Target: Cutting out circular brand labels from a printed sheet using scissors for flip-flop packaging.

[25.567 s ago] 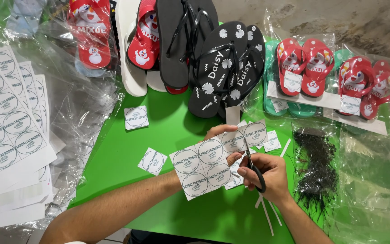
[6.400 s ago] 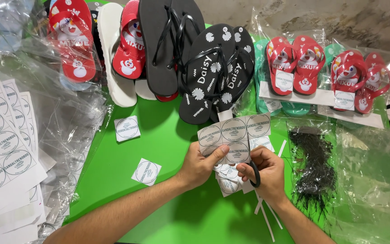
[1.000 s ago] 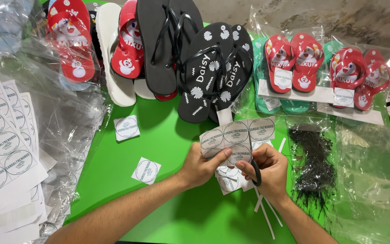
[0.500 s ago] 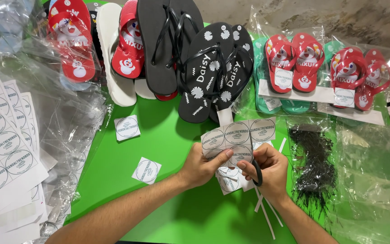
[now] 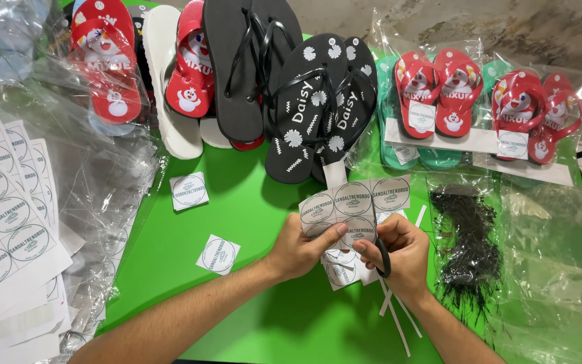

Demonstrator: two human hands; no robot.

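My left hand pinches a white paper strip of round printed labels over the green table. My right hand grips black-handled scissors whose blades sit at the strip's lower edge, mostly hidden behind my fingers. Cut square labels lie under both hands, and thin white paper offcuts lie beside my right wrist.
Two loose cut labels lie to the left. Sheets of uncut labels and clear plastic bags fill the left edge. Flip-flops line the back, some bagged. A pile of black plastic ties sits at right.
The strip of labels has shifted slightly in my left hand as my right hand works the scissors along it; both hands stay in the same place.
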